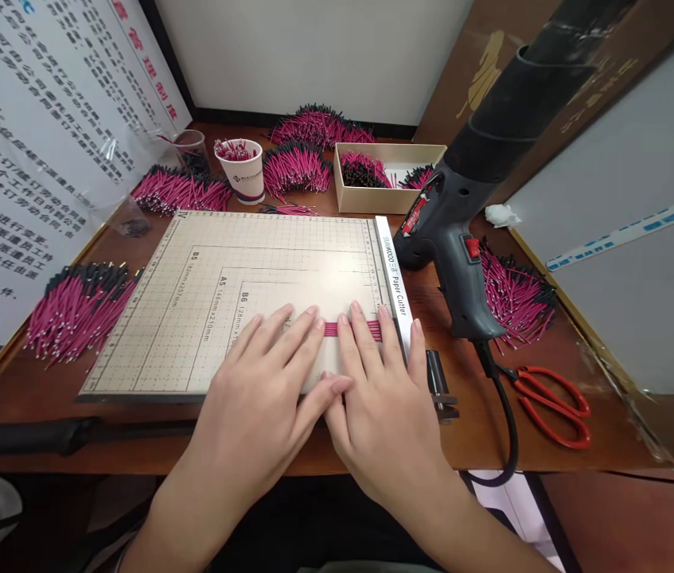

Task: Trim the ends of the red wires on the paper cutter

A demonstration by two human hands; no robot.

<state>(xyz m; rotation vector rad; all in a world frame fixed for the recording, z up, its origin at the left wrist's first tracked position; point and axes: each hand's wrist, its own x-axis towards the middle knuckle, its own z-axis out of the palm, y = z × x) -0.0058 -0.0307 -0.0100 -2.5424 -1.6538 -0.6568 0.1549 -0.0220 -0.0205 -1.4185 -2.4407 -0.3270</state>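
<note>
A row of thin magenta wires [331,329] lies side by side on the board of a paper cutter [289,239]. My left hand [265,390] rests flat at the left end of the row, fingers stretched forward. Over the right part of the row lies my right hand [381,390], its fingers spread and its little finger by the cutter's white edge strip [393,270]. The thumbs meet near the board's front. Both palms face down, and much of the wires is hidden under the fingers.
A heat gun [461,239] stands right of the cutter, near red-handled scissors [551,402]. Behind are a paper cup [242,177] of wires, a cardboard box [372,200] and heaps of black-tipped wires [298,169]. The cutter's black handle [26,436] juts out front left.
</note>
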